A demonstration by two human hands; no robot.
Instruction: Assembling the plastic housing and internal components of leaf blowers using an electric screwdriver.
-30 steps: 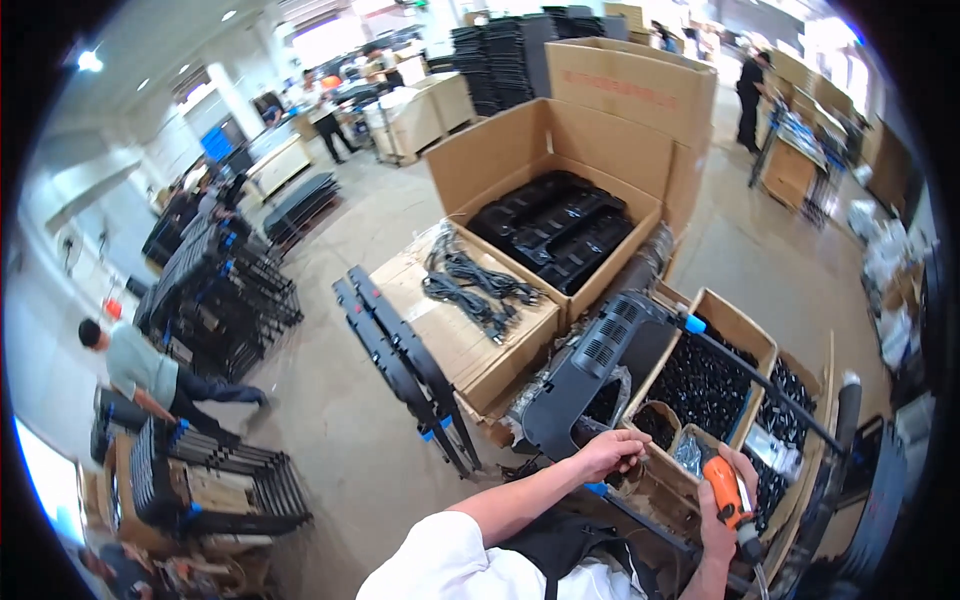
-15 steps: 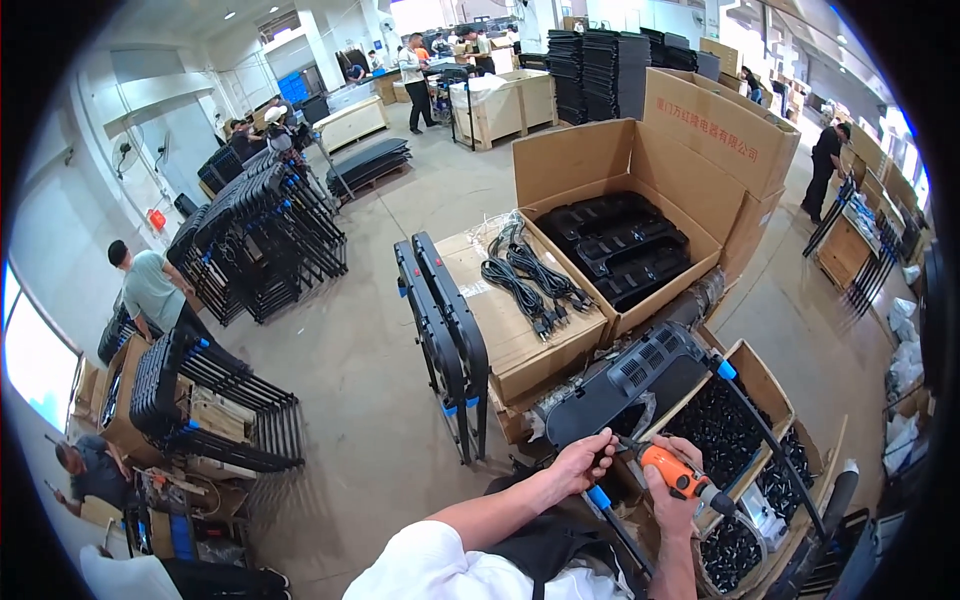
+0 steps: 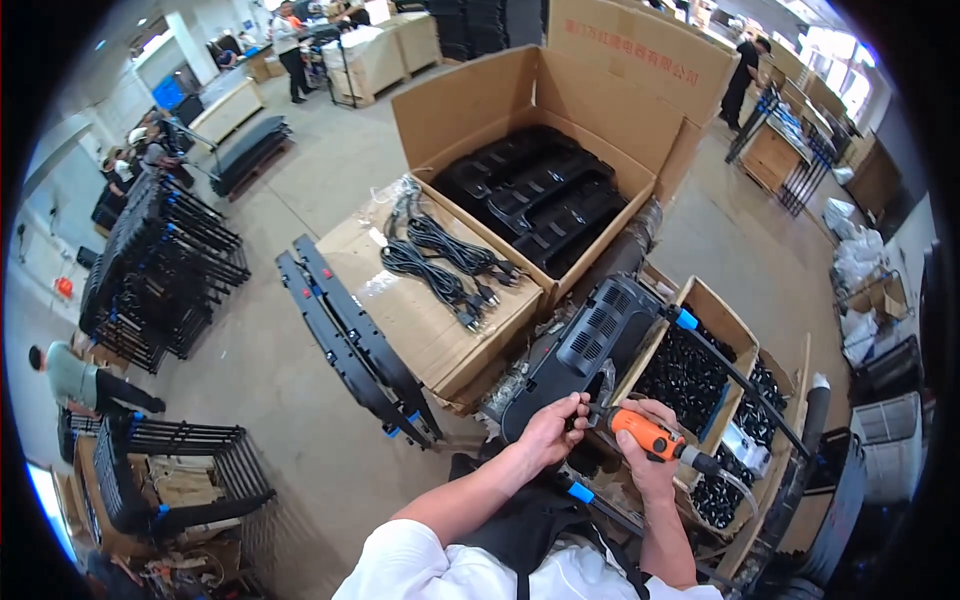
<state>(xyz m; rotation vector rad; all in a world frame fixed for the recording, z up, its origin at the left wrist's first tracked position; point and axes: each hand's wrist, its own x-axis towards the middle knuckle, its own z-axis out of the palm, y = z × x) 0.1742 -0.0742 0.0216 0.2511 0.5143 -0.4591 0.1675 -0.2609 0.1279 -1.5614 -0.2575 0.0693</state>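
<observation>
My right hand (image 3: 653,470) is wrapped round an orange and black power screwdriver (image 3: 645,436), its nose pointing left. A pale cable or hose (image 3: 735,483) runs from its rear end. At the tool's nose, my left hand (image 3: 552,432) is closed in a pinch; whatever its fingertips hold is too small to make out. Just beyond both hands lies a black plastic housing (image 3: 575,350) with vent slots. A black tube frame with blue clips (image 3: 685,318) reaches across the bins on the right.
Wooden bins of small black parts (image 3: 690,375) stand at right. Coiled black power cords (image 3: 440,260) lie on a closed carton (image 3: 350,235). Behind is an open carton (image 3: 640,195) of black mouldings (image 3: 530,190). Folded black frames (image 3: 350,340) lean at left; people work farther off.
My view has turned, so the cartons and frames sit farther left and higher. Both hands stay together at the screwdriver's nose, with the same hold.
</observation>
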